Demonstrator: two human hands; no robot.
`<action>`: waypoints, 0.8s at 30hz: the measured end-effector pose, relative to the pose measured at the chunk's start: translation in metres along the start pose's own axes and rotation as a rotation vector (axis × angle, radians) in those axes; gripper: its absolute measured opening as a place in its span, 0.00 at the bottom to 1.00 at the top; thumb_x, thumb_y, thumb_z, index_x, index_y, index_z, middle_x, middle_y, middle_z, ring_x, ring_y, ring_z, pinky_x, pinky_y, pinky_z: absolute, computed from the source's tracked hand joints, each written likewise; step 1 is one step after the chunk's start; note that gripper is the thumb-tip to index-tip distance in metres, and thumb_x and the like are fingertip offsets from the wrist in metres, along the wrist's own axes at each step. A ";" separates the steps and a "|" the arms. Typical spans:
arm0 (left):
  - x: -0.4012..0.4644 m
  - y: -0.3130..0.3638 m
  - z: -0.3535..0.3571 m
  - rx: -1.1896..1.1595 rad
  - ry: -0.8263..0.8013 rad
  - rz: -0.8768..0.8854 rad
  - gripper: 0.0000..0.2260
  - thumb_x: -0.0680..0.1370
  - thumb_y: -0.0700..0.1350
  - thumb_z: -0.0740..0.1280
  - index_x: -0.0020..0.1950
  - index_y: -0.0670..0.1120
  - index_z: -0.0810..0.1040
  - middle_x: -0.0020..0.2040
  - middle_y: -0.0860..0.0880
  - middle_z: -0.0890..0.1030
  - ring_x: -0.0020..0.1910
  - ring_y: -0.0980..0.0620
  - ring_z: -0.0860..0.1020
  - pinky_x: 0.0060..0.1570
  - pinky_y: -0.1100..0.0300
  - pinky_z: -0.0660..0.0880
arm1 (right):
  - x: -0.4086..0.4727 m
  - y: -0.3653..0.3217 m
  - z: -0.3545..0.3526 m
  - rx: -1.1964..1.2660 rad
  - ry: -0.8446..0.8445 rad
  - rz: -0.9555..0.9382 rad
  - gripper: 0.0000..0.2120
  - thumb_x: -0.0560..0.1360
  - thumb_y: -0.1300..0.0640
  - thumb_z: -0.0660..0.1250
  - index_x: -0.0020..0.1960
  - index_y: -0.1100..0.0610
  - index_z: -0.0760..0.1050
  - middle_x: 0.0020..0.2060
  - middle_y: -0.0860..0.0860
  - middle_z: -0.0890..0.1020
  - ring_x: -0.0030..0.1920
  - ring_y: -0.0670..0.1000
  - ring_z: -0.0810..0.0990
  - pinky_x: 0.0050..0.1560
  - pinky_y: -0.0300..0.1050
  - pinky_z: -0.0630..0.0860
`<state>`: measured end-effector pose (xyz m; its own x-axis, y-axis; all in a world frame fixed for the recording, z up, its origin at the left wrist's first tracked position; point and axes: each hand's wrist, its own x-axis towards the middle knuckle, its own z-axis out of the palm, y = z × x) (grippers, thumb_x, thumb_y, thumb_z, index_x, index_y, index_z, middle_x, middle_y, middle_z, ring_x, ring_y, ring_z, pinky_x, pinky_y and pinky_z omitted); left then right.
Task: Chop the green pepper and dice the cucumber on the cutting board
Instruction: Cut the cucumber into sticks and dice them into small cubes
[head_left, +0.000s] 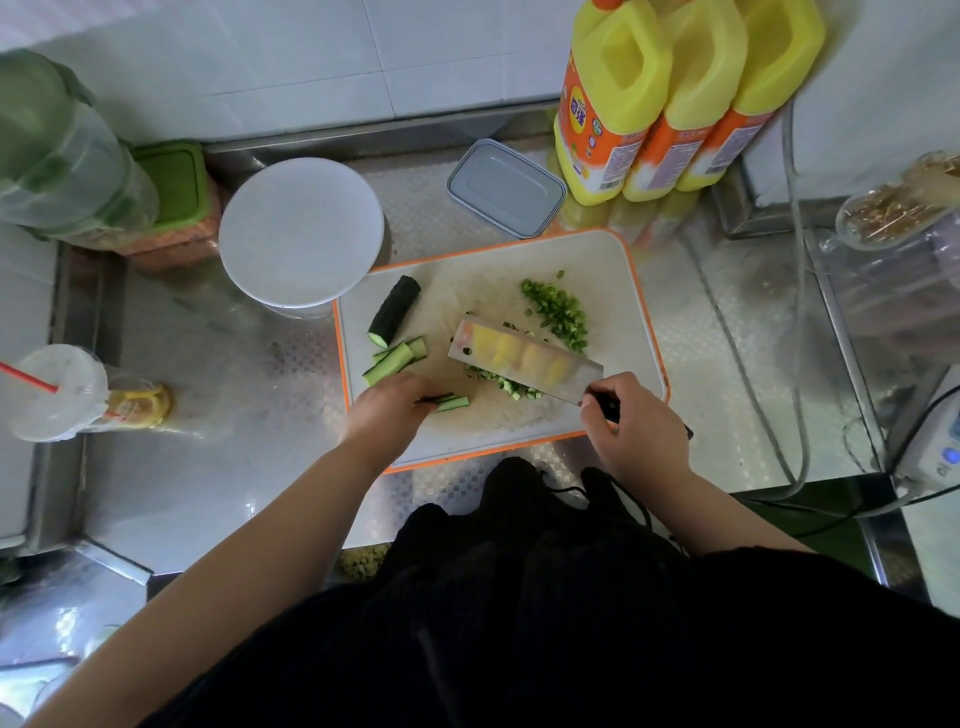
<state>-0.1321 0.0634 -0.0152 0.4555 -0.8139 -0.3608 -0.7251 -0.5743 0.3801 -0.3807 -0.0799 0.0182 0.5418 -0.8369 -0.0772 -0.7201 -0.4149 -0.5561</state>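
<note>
Head view: a person is dicing cucumber on an orange-rimmed cutting board (636, 291) sitting on a steel bench (234, 467). The right hand (636, 423) is gripping the dark handle of a broad cleaver (524, 364), its blade angled across the board over a small heap of diced cucumber (506, 384) — apparently mid-stroke. The left hand (389, 405) is curling its fingers over a bundle of cucumber strips (451, 401), pinning them so the cut ends are pointing toward the blade (knuckles look tucked back, likely to keep fingertips off the edge). More cut strips (397, 356) are waiting just behind that hand, and an uncut cucumber chunk (395, 310) is lying at the board's far left, well apart from the knife. The chopped green pepper (558, 312) is lying in a heap at the far right of the board, probably to keep it separate from the cucumber — that half of the job appears finished. A white round lid (301, 231) is overlapping the board's far corner, and three yellow bottles (675, 98) are standing against the wall.
</note>
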 end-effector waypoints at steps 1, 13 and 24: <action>-0.003 0.000 0.002 0.012 0.036 0.024 0.10 0.80 0.48 0.64 0.60 0.53 0.79 0.56 0.55 0.78 0.56 0.51 0.75 0.45 0.59 0.71 | 0.000 0.000 0.000 -0.001 -0.003 -0.001 0.06 0.75 0.54 0.66 0.49 0.54 0.76 0.40 0.47 0.83 0.41 0.50 0.82 0.35 0.40 0.72; -0.020 -0.004 0.029 0.197 0.243 0.313 0.09 0.68 0.33 0.74 0.41 0.44 0.78 0.39 0.48 0.79 0.36 0.45 0.77 0.32 0.57 0.73 | 0.000 0.002 0.001 0.004 -0.050 0.029 0.08 0.76 0.51 0.64 0.51 0.54 0.75 0.41 0.47 0.82 0.42 0.50 0.81 0.36 0.44 0.75; -0.007 0.008 0.012 0.096 0.051 0.080 0.16 0.78 0.49 0.67 0.65 0.46 0.73 0.61 0.50 0.75 0.61 0.48 0.73 0.57 0.56 0.70 | -0.001 0.004 0.001 -0.016 -0.043 0.022 0.08 0.76 0.51 0.63 0.52 0.54 0.75 0.41 0.48 0.82 0.42 0.51 0.82 0.36 0.46 0.77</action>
<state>-0.1476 0.0653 -0.0201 0.4183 -0.8613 -0.2884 -0.8048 -0.4986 0.3219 -0.3836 -0.0803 0.0155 0.5435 -0.8301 -0.1247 -0.7386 -0.4024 -0.5409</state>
